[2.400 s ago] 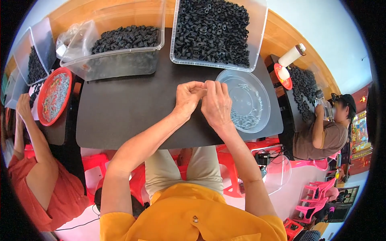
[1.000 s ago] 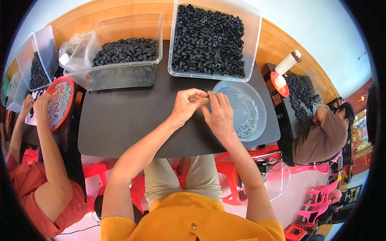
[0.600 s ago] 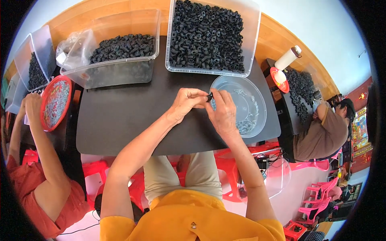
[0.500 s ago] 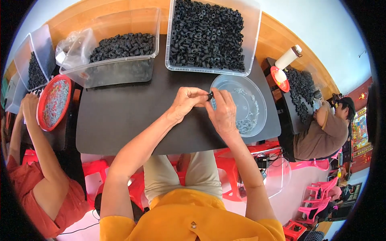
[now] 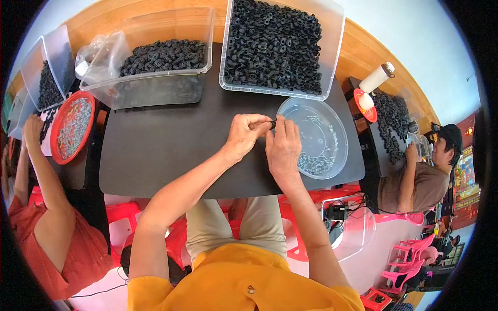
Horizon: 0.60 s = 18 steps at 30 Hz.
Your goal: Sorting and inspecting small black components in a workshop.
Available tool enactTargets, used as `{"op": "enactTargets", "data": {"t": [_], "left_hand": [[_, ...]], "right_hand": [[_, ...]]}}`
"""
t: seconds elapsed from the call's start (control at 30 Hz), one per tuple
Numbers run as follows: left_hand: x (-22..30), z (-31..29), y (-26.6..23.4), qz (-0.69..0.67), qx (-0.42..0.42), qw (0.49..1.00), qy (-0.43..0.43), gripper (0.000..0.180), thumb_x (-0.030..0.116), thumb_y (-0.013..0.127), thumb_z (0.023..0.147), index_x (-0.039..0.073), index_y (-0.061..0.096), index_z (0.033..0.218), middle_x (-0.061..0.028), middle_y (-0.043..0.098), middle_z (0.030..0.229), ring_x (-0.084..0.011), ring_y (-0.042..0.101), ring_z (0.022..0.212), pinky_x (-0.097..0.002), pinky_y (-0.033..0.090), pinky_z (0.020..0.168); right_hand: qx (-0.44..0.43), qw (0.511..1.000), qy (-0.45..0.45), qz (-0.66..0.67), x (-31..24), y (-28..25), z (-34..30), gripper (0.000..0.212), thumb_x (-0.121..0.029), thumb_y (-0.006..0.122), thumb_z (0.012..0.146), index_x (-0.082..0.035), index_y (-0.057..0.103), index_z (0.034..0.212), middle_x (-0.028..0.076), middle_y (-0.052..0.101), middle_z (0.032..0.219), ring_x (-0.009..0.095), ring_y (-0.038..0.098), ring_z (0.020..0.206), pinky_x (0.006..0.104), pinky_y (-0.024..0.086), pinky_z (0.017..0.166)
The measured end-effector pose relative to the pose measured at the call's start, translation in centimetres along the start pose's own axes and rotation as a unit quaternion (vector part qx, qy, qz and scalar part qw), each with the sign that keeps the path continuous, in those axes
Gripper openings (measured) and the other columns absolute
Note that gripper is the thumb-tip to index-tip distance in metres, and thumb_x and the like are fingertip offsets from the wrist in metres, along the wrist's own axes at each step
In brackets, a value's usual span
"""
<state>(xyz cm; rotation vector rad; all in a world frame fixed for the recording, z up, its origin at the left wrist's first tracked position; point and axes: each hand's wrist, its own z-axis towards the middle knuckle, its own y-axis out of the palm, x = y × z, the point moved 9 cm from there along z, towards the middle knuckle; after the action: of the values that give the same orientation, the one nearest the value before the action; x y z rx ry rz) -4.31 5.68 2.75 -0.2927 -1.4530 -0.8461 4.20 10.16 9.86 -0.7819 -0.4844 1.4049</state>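
Over the dark table, my left hand (image 5: 243, 136) pinches a small black plastic part (image 5: 273, 125) between thumb and fingertips. My right hand (image 5: 283, 150) meets it there, its fingers pressed together against the part's right side; anything tiny between them is hidden. Just beyond the right hand is a round clear dish (image 5: 340, 136) with small silvery pieces, probably screws (image 5: 317, 165), scattered in it. Behind the dish, a clear plastic bin (image 5: 333, 78) holds a great many similar black parts (image 5: 274, 46).
A second clear bin (image 5: 155, 92), partly filled with black parts, stands at the table's back left. A plastic bag (image 5: 106, 57) lies beside it. People in a red top (image 5: 57, 243) and a brown top (image 5: 412, 184) sit at neighbouring tables. A red tray (image 5: 91, 116) holds silvery pieces.
My hands remain together at the black part; my right hand has turned slightly, its fingers straighter. The view has shifted a little. At right, the person in brown has lowered an arm.
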Motion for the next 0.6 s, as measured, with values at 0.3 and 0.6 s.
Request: {"op": "enactTargets", "data": {"t": [0.3, 0.6], "left_hand": [[0.2, 0.0, -0.6, -0.012, 0.027, 0.999, 0.014, 0.013, 0.005, 0.061, 0.082, -0.006, 0.064, 0.089, -0.0030, 0.062, 0.073, -0.0053, 0.053, 0.064, -0.0203, 0.045, 0.058], [1.1, -0.1, -0.2, -0.056, 0.009, 0.998, 0.020, 0.015, 0.008, 0.062, 0.082, -0.002, 0.064, 0.094, -0.0032, 0.064, 0.081, -0.0060, 0.056, 0.069, -0.0193, 0.046, 0.062]], "right_hand": [[0.029, 0.999, -0.001, 0.018, -0.6, 0.6, 0.1, 0.035, -0.003, 0.061, 0.072, 0.006, 0.052, 0.104, 0.016, 0.052, 0.085, 0.032, 0.053, 0.079, 0.0391, 0.046, 0.067], [0.066, 0.986, 0.044, 0.150, 1.0, -1.1, 0.5, 0.036, 0.003, 0.066, 0.067, 0.003, 0.057, 0.102, 0.012, 0.054, 0.076, 0.025, 0.057, 0.068, 0.0345, 0.047, 0.061]]}}
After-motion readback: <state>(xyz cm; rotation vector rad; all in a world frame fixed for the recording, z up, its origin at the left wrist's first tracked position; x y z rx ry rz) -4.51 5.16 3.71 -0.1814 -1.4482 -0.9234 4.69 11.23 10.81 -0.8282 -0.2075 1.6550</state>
